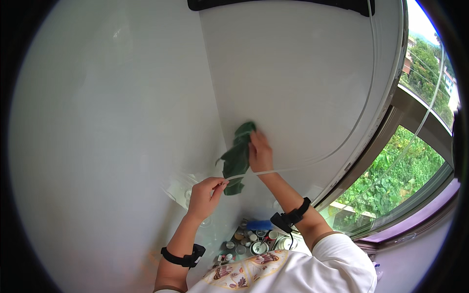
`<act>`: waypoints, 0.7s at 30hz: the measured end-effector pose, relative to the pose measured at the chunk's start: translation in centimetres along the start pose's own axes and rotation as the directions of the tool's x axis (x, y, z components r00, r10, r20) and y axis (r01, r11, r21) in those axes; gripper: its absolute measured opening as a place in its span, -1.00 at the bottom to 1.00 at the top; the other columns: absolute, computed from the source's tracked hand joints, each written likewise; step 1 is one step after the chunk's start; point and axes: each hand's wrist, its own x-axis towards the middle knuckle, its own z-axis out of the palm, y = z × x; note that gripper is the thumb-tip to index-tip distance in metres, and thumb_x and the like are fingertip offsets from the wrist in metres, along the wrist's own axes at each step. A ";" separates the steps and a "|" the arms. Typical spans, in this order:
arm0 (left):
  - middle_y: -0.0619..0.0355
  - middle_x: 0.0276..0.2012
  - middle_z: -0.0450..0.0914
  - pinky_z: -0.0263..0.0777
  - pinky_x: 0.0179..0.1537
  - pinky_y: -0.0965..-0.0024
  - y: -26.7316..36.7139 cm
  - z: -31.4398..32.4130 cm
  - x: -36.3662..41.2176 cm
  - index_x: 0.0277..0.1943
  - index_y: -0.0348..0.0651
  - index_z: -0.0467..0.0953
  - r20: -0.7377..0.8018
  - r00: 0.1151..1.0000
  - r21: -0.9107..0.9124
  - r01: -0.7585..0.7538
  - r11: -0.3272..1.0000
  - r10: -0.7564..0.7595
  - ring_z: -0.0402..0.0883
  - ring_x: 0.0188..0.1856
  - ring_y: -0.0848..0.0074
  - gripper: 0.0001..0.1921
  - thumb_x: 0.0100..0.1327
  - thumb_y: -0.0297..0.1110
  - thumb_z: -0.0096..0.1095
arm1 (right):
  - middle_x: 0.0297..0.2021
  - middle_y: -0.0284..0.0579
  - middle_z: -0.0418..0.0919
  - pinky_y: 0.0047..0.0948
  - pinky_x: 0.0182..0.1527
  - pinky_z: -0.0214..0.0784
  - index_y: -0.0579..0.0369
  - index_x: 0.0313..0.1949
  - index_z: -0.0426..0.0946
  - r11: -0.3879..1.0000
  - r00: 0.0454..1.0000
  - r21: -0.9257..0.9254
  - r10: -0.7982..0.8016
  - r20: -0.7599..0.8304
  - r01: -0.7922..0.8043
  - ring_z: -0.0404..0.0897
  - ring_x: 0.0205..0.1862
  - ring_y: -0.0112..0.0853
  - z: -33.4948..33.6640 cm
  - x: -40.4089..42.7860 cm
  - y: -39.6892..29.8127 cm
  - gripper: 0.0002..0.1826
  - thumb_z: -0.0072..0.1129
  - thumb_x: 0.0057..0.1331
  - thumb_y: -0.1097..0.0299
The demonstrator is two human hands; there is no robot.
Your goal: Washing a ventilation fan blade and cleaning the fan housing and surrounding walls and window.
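Note:
My left hand (206, 197) pinches a thin white cable (293, 170) between thumb and fingertips, in front of the wall corner. From there the cable runs right, in front of my right wrist, and curves up along the wall. My right hand (261, 152) is on a dark green cloth (236, 159), which hangs down in creased folds close to the right-hand wall. The hand and the cloth's top are slightly blurred. Whether the cloth presses on the wall I cannot tell.
Pale smooth walls (121, 121) meet at a corner. A black object (282, 4) is at the top. On the right, a framed window (394, 179) shows greenery. Below stand several jars and cups (259, 248) beside a blue item (259, 224). A wall socket or plate (182, 192) is near my left hand.

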 end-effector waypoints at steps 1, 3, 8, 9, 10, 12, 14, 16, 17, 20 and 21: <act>0.04 -0.38 0.58 0.43 -0.35 0.49 1.1 -1.0 0.0 -0.29 -0.28 0.51 -0.051 0.997 0.020 -0.050 0.999 0.051 0.59 -0.38 0.39 -0.88 0.08 -0.59 0.11 | 0.01 0.22 0.31 -0.14 0.08 0.10 0.32 0.07 0.24 0.990 0.985 -0.122 -0.094 -0.145 0.077 0.28 0.04 0.09 -2.0 4.1 -1.1 -0.56 -0.07 0.15 0.60; 0.04 -0.37 0.58 0.44 -0.32 0.49 2.1 -1.3 -0.5 -0.29 -0.28 0.51 -0.089 0.991 -0.001 -0.103 0.995 0.103 0.59 -0.37 0.39 -0.88 0.08 -0.60 0.11 | 0.10 0.12 0.24 -0.03 0.10 0.00 0.34 0.05 0.26 0.904 0.923 -0.423 -0.210 -0.321 0.059 0.25 0.08 0.00 -3.9 9.5 -2.1 -0.55 -0.05 0.13 0.54; 0.07 -0.40 0.58 0.40 -0.36 0.54 3.5 -2.6 0.8 -0.32 -0.33 0.51 -0.126 0.982 0.047 -0.138 0.989 0.143 0.55 -0.44 0.51 -0.89 0.06 -0.63 0.09 | 0.18 -0.03 0.20 -0.24 0.29 -0.21 0.18 -0.08 0.45 0.642 0.896 -0.624 -0.328 0.301 0.445 0.21 0.19 -0.31 7.4 11.1 -2.2 -0.65 -0.16 0.16 0.40; 0.08 -0.42 0.58 0.40 -0.36 0.54 3.2 -2.7 1.0 -0.33 -0.33 0.51 -0.154 0.974 0.052 -0.162 0.985 0.168 0.54 -0.45 0.53 -0.90 0.06 -0.62 0.10 | 0.16 -0.04 0.23 -0.30 0.26 -0.10 0.23 -0.08 0.44 0.689 0.909 -0.594 -0.349 0.229 0.414 0.23 0.18 -0.29 10.1 10.5 -3.2 -0.66 -0.11 0.18 0.39; 0.08 -0.44 0.58 0.39 -0.37 0.55 3.0 -2.8 1.3 -0.34 -0.33 0.51 -0.182 0.963 0.054 -0.191 0.980 0.198 0.54 -0.46 0.55 -0.92 0.07 -0.61 0.11 | 0.16 -0.04 0.23 -0.30 0.26 -0.10 0.23 -0.08 0.44 0.675 0.908 -0.611 -0.356 0.223 0.414 0.23 0.18 -0.29 10.1 10.3 -1.9 -0.66 -0.11 0.18 0.39; 0.09 -0.47 0.57 0.39 -0.38 0.55 2.5 -3.0 0.4 -0.34 -0.34 0.50 -0.182 0.975 0.041 -0.118 0.992 0.124 0.53 -0.48 0.56 -0.92 0.07 -0.59 0.11 | 0.08 0.00 0.31 -0.34 0.19 0.06 0.28 -0.12 0.44 0.811 0.895 -0.380 -0.389 0.219 0.445 0.29 0.12 -0.25 7.9 10.8 -1.6 -0.69 -0.05 0.17 0.39; 0.10 -0.48 0.57 0.38 -0.40 0.55 2.3 -2.9 1.1 -0.33 -0.32 0.51 -0.156 0.987 0.010 -0.031 0.999 0.033 0.53 -0.49 0.55 -0.92 0.09 -0.55 0.13 | -0.02 0.04 0.39 -0.25 0.08 0.19 0.24 -0.20 0.45 0.954 0.903 -0.052 -0.260 0.342 0.295 0.37 0.00 -0.14 6.0 7.0 0.1 -0.76 -0.04 0.14 0.44; 0.10 -0.48 0.57 0.38 -0.42 0.55 1.5 -2.8 3.6 -0.32 -0.29 0.53 -0.217 0.976 -0.019 -0.020 1.000 0.015 0.53 -0.50 0.55 -0.91 0.10 -0.52 0.15 | -0.08 0.05 0.41 -0.18 -0.12 0.27 0.23 -0.22 0.44 0.948 0.868 0.032 -0.303 0.394 0.317 0.42 -0.12 -0.06 4.5 -2.1 1.1 -0.77 -0.10 0.11 0.51; 0.12 -0.49 0.57 0.38 -0.43 0.56 0.4 -2.2 2.3 -0.31 -0.28 0.53 -0.175 0.983 -0.078 0.043 0.996 -0.056 0.53 -0.51 0.56 -0.90 0.10 -0.50 0.14 | -0.12 0.05 0.43 -0.24 -0.12 0.29 0.18 -0.12 0.41 0.997 0.603 -0.029 0.065 0.795 -0.070 0.43 -0.13 -0.05 2.4 -2.0 0.7 -0.70 -0.13 0.12 0.52; 0.15 -0.52 0.57 0.39 -0.46 0.59 -2.7 -0.3 3.5 -0.31 -0.29 0.53 -0.119 0.990 -0.140 0.055 0.989 -0.072 0.53 -0.53 0.61 -0.90 0.14 -0.48 0.12 | -0.19 0.01 0.48 -0.29 -0.09 0.29 0.09 0.00 0.33 0.911 0.358 -0.134 0.284 0.889 -0.391 0.46 -0.13 -0.12 -4.6 -9.4 3.8 -0.62 -0.09 0.15 0.45; 0.18 -0.53 0.57 0.40 -0.48 0.60 -3.8 0.8 4.3 -0.32 -0.32 0.52 -0.084 0.996 -0.132 0.024 0.991 -0.035 0.52 -0.55 0.66 -0.90 0.15 -0.48 0.11 | -0.20 -0.06 0.49 -0.30 -0.06 0.28 0.06 0.03 0.32 0.901 0.289 -0.178 0.306 0.907 -0.396 0.48 -0.15 -0.16 -8.1 -10.4 4.4 -0.61 -0.08 0.16 0.43</act>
